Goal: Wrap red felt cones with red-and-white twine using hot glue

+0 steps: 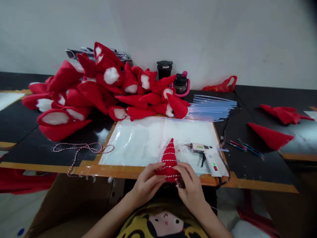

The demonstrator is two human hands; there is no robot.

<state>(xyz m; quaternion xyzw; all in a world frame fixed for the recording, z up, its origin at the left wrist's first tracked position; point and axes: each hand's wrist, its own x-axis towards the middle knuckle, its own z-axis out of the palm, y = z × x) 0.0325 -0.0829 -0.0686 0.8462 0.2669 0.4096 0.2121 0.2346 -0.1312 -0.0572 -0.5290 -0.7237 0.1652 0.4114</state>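
You have one black table. One pile of stuffed red cones overlaps too heavily to count. One white sheet lies in front. One glue gun rests on its right side. Your left hand and right hand grip one cord-wrapped cone between them at the near edge. Two containers, a black cup and a smaller jar, stand behind; contents unclear.

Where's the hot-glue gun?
Head view, right of centre: the hot-glue gun lies on the white sheet near its right edge, right of the cord-wrapped red cone.
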